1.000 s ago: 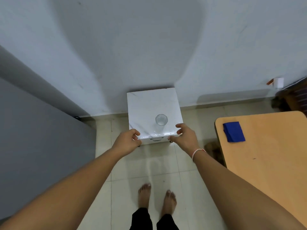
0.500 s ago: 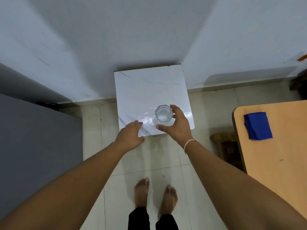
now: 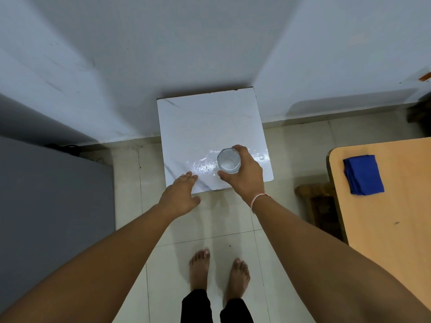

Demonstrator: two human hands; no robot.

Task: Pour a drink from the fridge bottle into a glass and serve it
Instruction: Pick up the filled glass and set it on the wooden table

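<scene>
Glass gripped near the table's front edge

The glass is clasped by the right hand; the left hand is spread, empty. A careless nudge could tip it over the white table edge.

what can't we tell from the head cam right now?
- Glass: fill level unclear; seen from straight above, clear and glary.
- Right hand grip: fingers wrap the far side, contact hidden.
- Left hand: touching the white table or hovering, unclear.
- Bottle and fridge: not identifiable in view.
- Wooden table: cut by the right edge.
</scene>
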